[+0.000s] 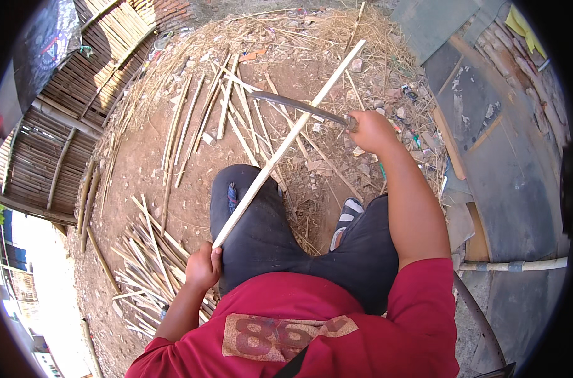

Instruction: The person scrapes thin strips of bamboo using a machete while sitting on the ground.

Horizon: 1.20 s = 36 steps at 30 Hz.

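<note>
A long pale bamboo strip slants from my lap up toward the far right. Its near end is gripped by my left hand, beside my left thigh. My right hand is closed round the handle of a machete with a long, dark, slightly curved blade. The blade points left and crosses the strip well beyond my knees; whether it touches the strip I cannot tell. The strip passes over my left knee.
Several split bamboo strips lie on the dirt ahead. A heap of bamboo pieces is at my left. Woven bamboo panels stand at the far left, dark boards at the right. Rubble and straw cover the ground at the far right.
</note>
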Each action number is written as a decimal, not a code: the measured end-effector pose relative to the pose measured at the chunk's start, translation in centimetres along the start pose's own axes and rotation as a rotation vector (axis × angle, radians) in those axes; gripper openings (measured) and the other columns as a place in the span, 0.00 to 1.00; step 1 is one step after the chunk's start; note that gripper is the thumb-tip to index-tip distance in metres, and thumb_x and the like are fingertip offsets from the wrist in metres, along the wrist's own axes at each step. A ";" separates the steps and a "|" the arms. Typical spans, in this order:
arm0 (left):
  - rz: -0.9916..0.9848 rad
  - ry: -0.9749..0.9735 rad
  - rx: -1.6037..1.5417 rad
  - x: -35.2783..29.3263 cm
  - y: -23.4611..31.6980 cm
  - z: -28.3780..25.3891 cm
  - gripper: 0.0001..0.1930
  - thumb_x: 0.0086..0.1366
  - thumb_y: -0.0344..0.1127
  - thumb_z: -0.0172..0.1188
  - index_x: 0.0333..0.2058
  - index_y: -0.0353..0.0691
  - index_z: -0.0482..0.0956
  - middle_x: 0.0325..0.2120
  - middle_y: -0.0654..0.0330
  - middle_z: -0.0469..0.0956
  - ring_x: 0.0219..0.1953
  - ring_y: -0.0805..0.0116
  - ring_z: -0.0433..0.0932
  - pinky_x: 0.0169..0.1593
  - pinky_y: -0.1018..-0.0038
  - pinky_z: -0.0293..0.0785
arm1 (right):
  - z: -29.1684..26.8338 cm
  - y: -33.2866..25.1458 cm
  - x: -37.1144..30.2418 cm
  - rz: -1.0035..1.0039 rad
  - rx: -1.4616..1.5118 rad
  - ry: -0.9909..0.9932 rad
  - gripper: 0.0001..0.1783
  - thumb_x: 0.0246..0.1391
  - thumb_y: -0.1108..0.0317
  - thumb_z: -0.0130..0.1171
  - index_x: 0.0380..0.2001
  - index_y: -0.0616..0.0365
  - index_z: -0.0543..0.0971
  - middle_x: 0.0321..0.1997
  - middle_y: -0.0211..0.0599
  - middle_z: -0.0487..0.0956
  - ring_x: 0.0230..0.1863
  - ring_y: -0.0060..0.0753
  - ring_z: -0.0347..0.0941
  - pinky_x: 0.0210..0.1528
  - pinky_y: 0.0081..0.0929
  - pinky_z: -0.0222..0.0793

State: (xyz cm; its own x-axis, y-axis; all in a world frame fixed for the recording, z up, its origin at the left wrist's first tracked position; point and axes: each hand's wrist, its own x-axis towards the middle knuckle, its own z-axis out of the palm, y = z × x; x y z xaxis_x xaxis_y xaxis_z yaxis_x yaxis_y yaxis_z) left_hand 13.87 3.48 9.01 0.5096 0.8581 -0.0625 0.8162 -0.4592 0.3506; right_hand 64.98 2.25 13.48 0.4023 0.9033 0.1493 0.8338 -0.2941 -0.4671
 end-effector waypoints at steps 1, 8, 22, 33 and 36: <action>0.004 0.011 -0.014 -0.1 -0.3 0.0 0.17 0.76 0.45 0.46 0.36 0.35 0.68 0.22 0.35 0.75 0.29 0.27 0.75 0.33 0.42 0.67 | 0.3 -0.6 -0.3 -0.030 -0.029 0.072 0.13 0.53 0.62 0.66 0.41 0.55 0.82 0.36 0.48 0.84 0.39 0.54 0.81 0.42 0.46 0.75; 0.056 0.006 -0.061 -3.7 -2.2 1.1 0.21 0.77 0.47 0.42 0.32 0.34 0.69 0.19 0.40 0.73 0.26 0.32 0.75 0.30 0.49 0.68 | -0.4 -7.0 -1.9 -0.515 -0.348 -0.272 0.20 0.53 0.63 0.66 0.50 0.51 0.81 0.38 0.52 0.83 0.44 0.54 0.81 0.47 0.47 0.76; -0.009 0.023 -0.043 -6.0 -3.0 1.7 0.18 0.75 0.45 0.47 0.32 0.36 0.69 0.20 0.40 0.74 0.25 0.31 0.75 0.29 0.46 0.68 | -1.8 -6.2 -2.0 -0.382 -0.194 -0.262 0.15 0.51 0.61 0.66 0.41 0.54 0.83 0.32 0.52 0.83 0.39 0.55 0.81 0.43 0.47 0.76; -0.058 0.065 -0.033 -6.0 -2.9 3.0 0.16 0.74 0.44 0.50 0.34 0.35 0.69 0.21 0.38 0.75 0.26 0.30 0.75 0.30 0.42 0.68 | 1.4 -4.9 -1.2 -0.278 0.053 -0.158 0.14 0.49 0.62 0.69 0.37 0.57 0.83 0.32 0.49 0.83 0.36 0.52 0.81 0.39 0.43 0.74; -0.046 0.045 0.007 -6.5 -3.9 2.4 0.16 0.74 0.44 0.50 0.34 0.35 0.69 0.21 0.38 0.75 0.26 0.30 0.75 0.30 0.43 0.69 | 0.6 -8.6 -2.6 -0.484 -0.302 -0.287 0.11 0.50 0.65 0.64 0.37 0.55 0.82 0.35 0.49 0.83 0.40 0.54 0.81 0.43 0.47 0.76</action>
State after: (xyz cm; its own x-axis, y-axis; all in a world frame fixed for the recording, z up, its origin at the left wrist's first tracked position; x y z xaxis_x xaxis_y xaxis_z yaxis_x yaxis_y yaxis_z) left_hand 8.09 -0.86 5.77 0.4584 0.8880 -0.0361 0.8406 -0.4201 0.3419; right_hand 56.54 2.66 16.61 -0.1290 0.9914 0.0227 0.9824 0.1308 -0.1332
